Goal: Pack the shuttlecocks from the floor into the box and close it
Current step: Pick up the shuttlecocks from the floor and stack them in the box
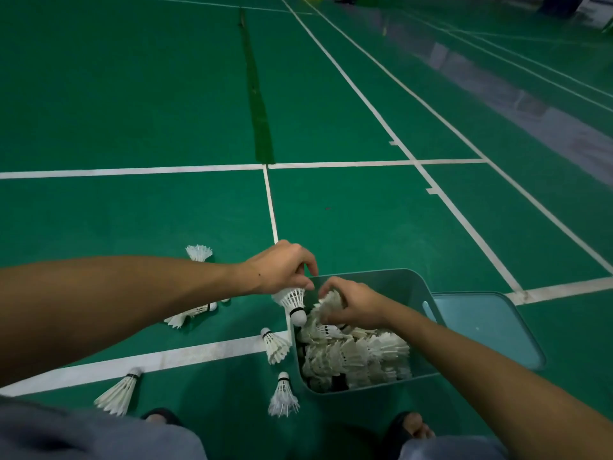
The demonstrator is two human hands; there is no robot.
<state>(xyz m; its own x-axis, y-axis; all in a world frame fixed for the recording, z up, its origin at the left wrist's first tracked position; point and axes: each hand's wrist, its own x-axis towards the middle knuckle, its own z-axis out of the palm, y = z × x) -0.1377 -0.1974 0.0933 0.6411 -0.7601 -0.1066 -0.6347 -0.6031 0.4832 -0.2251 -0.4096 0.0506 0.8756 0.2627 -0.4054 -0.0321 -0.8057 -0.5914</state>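
A teal plastic box (403, 282) stands on the green court floor, holding a heap of white shuttlecocks (358, 356). My left hand (282, 268) grips one shuttlecock (293, 302) by its feathers, cork down, over the box's left rim. My right hand (353, 302) is inside the box, fingers closed on a shuttlecock (330, 302) at the top of the heap. Several loose shuttlecocks lie on the floor to the left: one (199, 252) beyond my left arm, one (189, 313) under it, one (275, 345) beside the box, one (283, 395) and one (119, 391) near my feet.
The box's light blue lid (487, 325) lies flat on the floor, touching the box's right side. White court lines (132, 171) cross the green floor. My feet in dark sandals (409, 424) are just in front of the box.
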